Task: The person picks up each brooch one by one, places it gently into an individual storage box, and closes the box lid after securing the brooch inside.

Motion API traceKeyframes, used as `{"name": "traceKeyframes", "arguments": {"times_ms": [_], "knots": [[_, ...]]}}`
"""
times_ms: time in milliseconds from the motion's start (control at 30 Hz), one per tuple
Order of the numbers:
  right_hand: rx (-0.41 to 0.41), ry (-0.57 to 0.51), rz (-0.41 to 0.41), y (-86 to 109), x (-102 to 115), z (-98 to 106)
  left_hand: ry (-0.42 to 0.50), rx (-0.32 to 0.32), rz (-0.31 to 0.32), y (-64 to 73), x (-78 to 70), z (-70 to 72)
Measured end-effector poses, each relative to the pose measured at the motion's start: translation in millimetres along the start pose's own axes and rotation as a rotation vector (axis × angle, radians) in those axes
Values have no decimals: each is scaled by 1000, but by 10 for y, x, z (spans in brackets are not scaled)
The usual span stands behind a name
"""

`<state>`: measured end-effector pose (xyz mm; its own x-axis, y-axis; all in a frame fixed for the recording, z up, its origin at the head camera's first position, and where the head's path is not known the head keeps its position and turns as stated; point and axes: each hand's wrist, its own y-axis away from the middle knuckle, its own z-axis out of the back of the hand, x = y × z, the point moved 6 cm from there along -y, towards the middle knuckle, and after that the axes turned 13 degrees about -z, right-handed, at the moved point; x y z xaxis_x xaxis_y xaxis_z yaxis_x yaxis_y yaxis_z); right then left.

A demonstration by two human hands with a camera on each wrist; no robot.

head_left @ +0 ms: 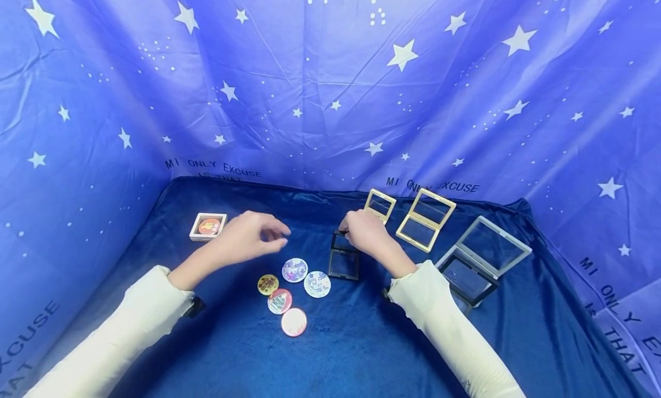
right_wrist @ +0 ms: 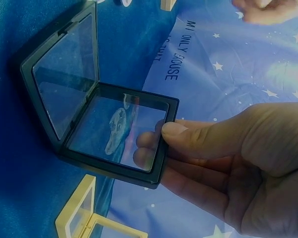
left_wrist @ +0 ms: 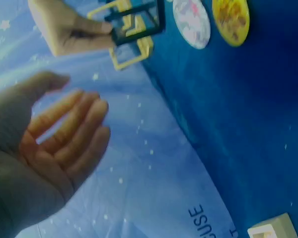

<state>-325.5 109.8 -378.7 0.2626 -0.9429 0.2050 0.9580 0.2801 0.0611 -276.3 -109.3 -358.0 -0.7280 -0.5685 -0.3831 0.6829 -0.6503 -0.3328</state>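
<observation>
My right hand (head_left: 368, 233) pinches the upper edge of a small black hinged display case (head_left: 345, 264) with clear film windows. In the right wrist view, thumb and fingers grip one half of the open black case (right_wrist: 161, 148), the halves standing at an angle. My left hand (head_left: 248, 235) hovers with loosely bent fingers and nothing in it, left of the case. Below and between the hands lie several round badges: a purple one (head_left: 294, 270), a blue-white one (head_left: 317, 284), a yellow one (head_left: 268, 284), a Christmas-tree one (head_left: 280, 301) and a pale pink one (head_left: 294, 322).
A white-framed case (head_left: 196, 235) with an orange badge sits beyond my left wrist. Two open gold cases (head_left: 427, 221) stand at the back right. Further right, an open grey case (head_left: 496, 246) has a black frame (head_left: 467, 279) on it. Starry curtains (head_left: 310, 134) border the blue cloth.
</observation>
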Motion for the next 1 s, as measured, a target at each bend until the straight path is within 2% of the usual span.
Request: {"name": "traceKeyframes", "arguments": {"times_ms": [133, 267, 333, 533, 733, 833, 1000], "knots": [[-6, 9, 1, 6, 2, 4, 54, 140, -108, 14, -198, -224], [-10, 9, -1, 5, 0, 2, 90, 279, -158, 54, -359, -446], [-9, 9, -2, 5, 0, 1, 89, 338, -167, 81, -400, -552], [-6, 6, 9, 6, 8, 1, 68, 491, -128, 172, -437, -805], [9, -4, -6, 8, 6, -5, 44, 563, -155, 207, -500, -947], [11, -7, -9, 12, 9, -4, 23, 578, -177, 204, -531, -978], [15, -6, -6, 7, 5, -2, 18, 599, -165, 204, -536, -1010]]}}
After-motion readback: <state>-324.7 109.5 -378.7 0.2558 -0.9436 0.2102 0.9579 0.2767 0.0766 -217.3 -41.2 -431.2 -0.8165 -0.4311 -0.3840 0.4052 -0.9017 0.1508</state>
